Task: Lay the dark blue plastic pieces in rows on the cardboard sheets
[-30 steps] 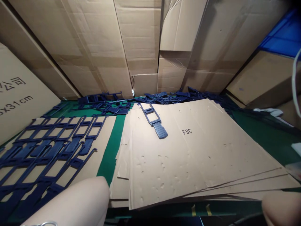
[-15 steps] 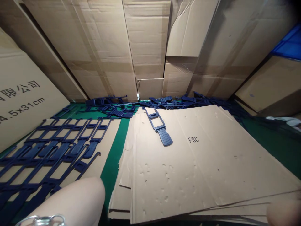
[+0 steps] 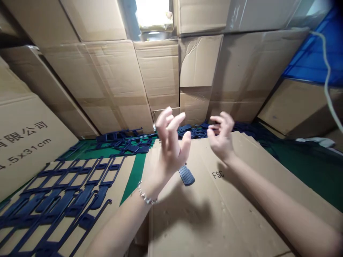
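My left hand [image 3: 173,137], with a beaded bracelet [image 3: 146,194] at the wrist, is raised above the cardboard stack with its fingers apart and nothing in them. It partly hides a dark blue plastic frame piece with a ribbed paddle end [image 3: 187,175], which lies on the stack below. To the right, my right hand [image 3: 222,135] hovers over the far part of the cardboard, fingers curled loosely and apart, holding nothing. Behind both hands lies a heap of similar dark blue plastic pieces [image 3: 128,142].
Rows of dark blue frame pieces [image 3: 66,200] lie on a cardboard sheet at left. The flat cardboard stack [image 3: 182,235] rests on a green surface [image 3: 302,171]. Cardboard boxes [image 3: 112,82] wall off the back; a printed carton [image 3: 24,135] stands left. A pale cable [image 3: 327,78] hangs at right.
Both hands have come up from the lower edge to above the cardboard stack. The view has tilted upward, showing more of the boxes behind. The single frame piece still lies on the stack.
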### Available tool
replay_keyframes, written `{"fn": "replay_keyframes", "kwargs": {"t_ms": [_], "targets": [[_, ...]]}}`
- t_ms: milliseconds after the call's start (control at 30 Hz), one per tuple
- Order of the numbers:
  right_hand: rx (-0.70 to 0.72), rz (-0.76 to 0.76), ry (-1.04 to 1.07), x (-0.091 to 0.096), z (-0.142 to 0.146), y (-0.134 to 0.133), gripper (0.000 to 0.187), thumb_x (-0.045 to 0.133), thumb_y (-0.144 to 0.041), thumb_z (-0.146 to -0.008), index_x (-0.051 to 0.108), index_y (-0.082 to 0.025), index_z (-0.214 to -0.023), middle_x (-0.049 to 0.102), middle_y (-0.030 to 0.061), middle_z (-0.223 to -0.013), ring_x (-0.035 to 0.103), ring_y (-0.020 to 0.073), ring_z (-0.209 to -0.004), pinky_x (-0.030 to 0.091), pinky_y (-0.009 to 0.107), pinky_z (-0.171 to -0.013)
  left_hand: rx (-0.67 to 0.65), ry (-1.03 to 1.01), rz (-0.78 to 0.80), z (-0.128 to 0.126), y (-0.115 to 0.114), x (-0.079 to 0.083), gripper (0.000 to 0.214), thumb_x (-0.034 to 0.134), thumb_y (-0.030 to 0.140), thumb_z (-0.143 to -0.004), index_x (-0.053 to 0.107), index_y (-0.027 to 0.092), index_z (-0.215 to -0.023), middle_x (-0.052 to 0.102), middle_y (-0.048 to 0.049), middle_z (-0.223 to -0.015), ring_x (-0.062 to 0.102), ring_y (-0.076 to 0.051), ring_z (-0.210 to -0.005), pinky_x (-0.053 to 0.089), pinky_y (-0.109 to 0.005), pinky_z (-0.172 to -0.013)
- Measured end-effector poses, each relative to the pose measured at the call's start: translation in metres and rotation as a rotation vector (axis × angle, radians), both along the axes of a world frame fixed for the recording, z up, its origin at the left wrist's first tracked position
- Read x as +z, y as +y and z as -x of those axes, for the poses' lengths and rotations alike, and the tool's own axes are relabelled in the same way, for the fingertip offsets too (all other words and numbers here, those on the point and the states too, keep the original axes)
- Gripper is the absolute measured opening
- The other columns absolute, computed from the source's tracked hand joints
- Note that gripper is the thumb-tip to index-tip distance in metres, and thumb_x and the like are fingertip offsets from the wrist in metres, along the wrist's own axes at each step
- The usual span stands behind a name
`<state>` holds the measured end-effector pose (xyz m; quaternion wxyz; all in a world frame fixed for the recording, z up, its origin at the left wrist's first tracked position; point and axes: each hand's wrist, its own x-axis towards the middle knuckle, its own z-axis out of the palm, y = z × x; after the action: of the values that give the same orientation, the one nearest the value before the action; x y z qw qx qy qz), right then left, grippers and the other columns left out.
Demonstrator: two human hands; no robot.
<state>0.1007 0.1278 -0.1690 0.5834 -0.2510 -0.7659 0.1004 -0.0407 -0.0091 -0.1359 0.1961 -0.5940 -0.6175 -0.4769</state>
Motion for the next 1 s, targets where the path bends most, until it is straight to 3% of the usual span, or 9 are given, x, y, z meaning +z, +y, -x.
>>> {"fn": "replay_keyframes", "kwargs": {"t_ms": [67,133,233,333,433,600,867,1000], "targets": [[0.022,0.041,-0.091,-0.036,0.008,0.003,0.054,0.036,-0.023,-0.085,0.012,-0.021,-0.133,0.042,0.0114,-0.119,0.051,0.0151,-0.095,0.048,0.028,-0.076,0.034,-0.034,0.273,0.006,0.017,-0.022,0.046,0.032,0.041,-0.082,0.028,0.038,-0.127,0.015,0.001,-0.142,0.017,-0.017,-0.136,0.028,-0.045,-0.117],[0.026,0.072,-0.201,-0.062,0.014,0.008,0.049,0.038,-0.023,-0.084,0.023,-0.017,-0.131,0.047,0.011,-0.116,0.052,0.016,-0.095,0.048,0.029,-0.079,0.078,-0.083,0.625,0.018,0.031,-0.047,0.056,0.039,0.05,-0.077,0.024,0.039,-0.13,0.008,-0.0006,-0.145,0.01,-0.025,-0.137,0.016,-0.058,-0.117],[0.01,0.06,-0.335,-0.07,0.027,0.015,0.043,0.038,-0.022,-0.083,0.038,-0.013,-0.125,0.046,0.0109,-0.12,0.046,0.0179,-0.107,0.041,0.031,-0.091,0.098,-0.167,0.868,0.033,0.039,-0.07,0.067,0.042,0.062,-0.071,0.023,0.039,-0.131,0.009,-0.0025,-0.146,0.006,-0.03,-0.138,0.01,-0.065,-0.113],[-0.031,0.044,-0.494,-0.061,0.049,0.021,0.037,0.046,-0.024,-0.08,0.052,-0.012,-0.115,0.045,0.0103,-0.122,0.039,0.023,-0.114,0.027,0.043,-0.101,0.043,-0.168,0.872,0.039,0.04,-0.075,0.064,0.042,0.062,-0.07,0.034,0.035,-0.127,0.019,-0.004,-0.143,0.016,-0.028,-0.136,0.019,-0.055,-0.115],[-0.118,0.087,-0.616,-0.055,0.075,0.029,0.034,0.053,-0.033,-0.079,0.061,-0.008,-0.1,0.048,0.0156,-0.115,0.038,0.0296,-0.11,0.012,0.057,-0.1,-0.018,-0.196,0.881,0.039,0.04,-0.073,0.066,0.046,0.06,-0.07,0.031,0.035,-0.129,0.017,-0.0015,-0.144,0.011,-0.024,-0.137,0.02,-0.049,-0.118],[-0.199,0.188,-0.723,-0.058,0.098,0.041,0.031,0.049,-0.033,-0.082,0.065,-0.007,-0.084,0.051,0.0159,-0.103,0.038,0.0293,-0.106,0.001,0.061,-0.098,-0.094,-0.269,0.925,0.044,0.036,-0.071,0.077,0.052,0.06,-0.067,0.022,0.033,-0.134,0.01,0.001,-0.146,0.004,-0.019,-0.139,0.013,-0.047,-0.122],[-0.269,0.29,-0.613,-0.055,0.095,0.042,0.027,0.04,-0.019,-0.088,0.062,-0.005,-0.089,0.053,0.014,-0.099,0.043,0.0275,-0.099,0.008,0.058,-0.099,-0.181,-0.303,0.898,0.055,0.03,-0.07,0.066,0.045,0.058,-0.073,0.027,0.034,-0.131,0.019,0.0037,-0.144,0.014,-0.016,-0.137,0.015,-0.046,-0.123],[-0.28,0.354,-0.424,-0.05,0.091,0.046,0.029,0.034,-0.021,-0.091,0.057,-0.007,-0.082,0.052,0.0147,-0.095,0.046,0.0249,-0.092,0.026,0.044,-0.095,-0.193,-0.309,0.884,0.057,0.03,-0.07,0.064,0.048,0.058,-0.071,0.031,0.036,-0.129,0.024,0.0041,-0.142,0.017,-0.018,-0.136,0.02,-0.048,-0.121]]}}
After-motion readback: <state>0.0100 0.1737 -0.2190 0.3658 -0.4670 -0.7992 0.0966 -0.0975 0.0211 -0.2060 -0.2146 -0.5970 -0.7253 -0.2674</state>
